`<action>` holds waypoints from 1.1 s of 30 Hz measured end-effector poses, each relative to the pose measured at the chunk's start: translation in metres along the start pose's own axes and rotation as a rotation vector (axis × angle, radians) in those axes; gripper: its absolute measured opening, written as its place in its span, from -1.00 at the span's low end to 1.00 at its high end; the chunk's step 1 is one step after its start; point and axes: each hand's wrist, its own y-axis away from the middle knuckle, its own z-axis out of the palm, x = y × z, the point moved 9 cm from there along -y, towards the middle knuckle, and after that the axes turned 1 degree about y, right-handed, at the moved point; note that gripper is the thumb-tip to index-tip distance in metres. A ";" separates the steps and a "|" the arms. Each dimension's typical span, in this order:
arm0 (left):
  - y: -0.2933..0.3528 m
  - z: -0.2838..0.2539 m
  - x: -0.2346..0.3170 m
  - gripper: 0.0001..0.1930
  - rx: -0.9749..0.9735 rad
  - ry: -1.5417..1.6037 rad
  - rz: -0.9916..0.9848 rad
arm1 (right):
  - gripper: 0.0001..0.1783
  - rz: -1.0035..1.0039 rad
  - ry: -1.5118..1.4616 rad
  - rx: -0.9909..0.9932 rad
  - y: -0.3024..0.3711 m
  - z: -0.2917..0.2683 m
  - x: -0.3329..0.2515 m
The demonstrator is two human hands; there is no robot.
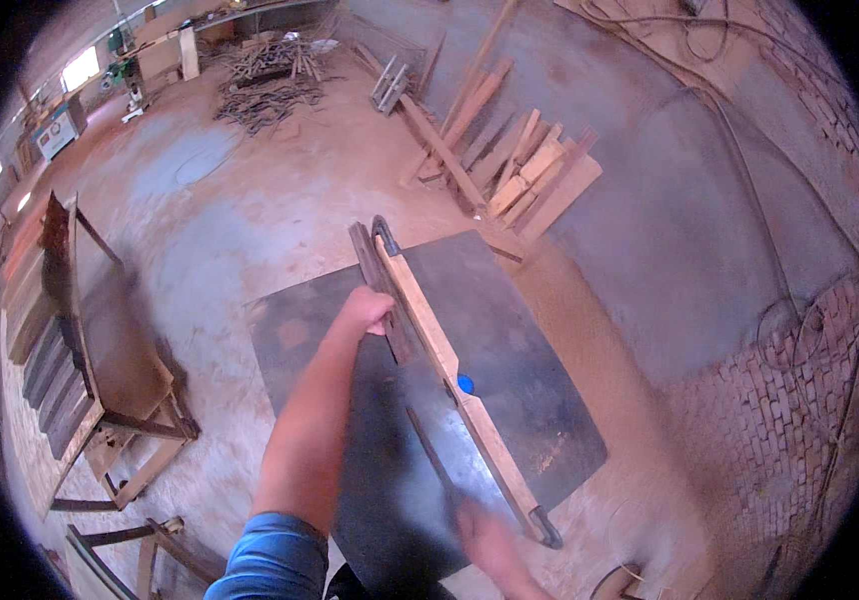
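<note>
My left hand [370,308] is closed around a dark wooden piece [368,255] that lies along the left side of a pale wooden fence [420,310]. The fence runs across a dark metal table [540,410], and a dark clamp [386,240] grips its far end. Another clamp [547,528] sits at its near end. A round blue part [466,384] shows in a notch at the fence's middle. Lower down, my right hand [490,540], blurred by motion, holds a thin dark wooden strip [430,452] pointing forward and left over the table.
On the left, a wooden rack [100,412] carries several dark boards [55,385]. Planks and offcuts [540,175] lean together beyond the table. A heap of scrap sticks [275,85] lies on the floor farther back. Bricks [770,410] are stacked at the right.
</note>
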 end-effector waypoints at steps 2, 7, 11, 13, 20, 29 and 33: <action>0.015 -0.015 -0.034 -0.63 -0.136 0.332 0.019 | -0.59 0.114 0.015 -0.153 0.031 0.018 0.027; 0.155 -0.020 -0.073 -0.68 -0.311 0.635 0.218 | -0.60 0.113 0.102 -0.163 0.068 0.023 0.072; 0.283 -0.038 -0.103 -0.77 -0.073 0.632 0.125 | -0.62 0.042 0.101 -0.118 0.060 0.008 0.066; 0.331 -0.048 -0.135 -0.79 0.045 0.650 0.117 | -0.59 0.036 0.084 -0.165 0.059 0.006 0.058; 0.506 -0.124 -0.241 -0.78 0.566 0.625 0.117 | -0.65 -0.145 -0.011 -0.177 0.074 0.042 0.092; 0.688 -0.223 -0.427 -0.70 1.200 0.755 -0.122 | -0.42 -0.272 0.371 -0.614 0.148 0.114 -0.084; 0.769 -0.279 -0.489 -0.70 1.469 0.847 -0.198 | -0.46 -0.405 0.460 -0.649 0.152 0.170 -0.167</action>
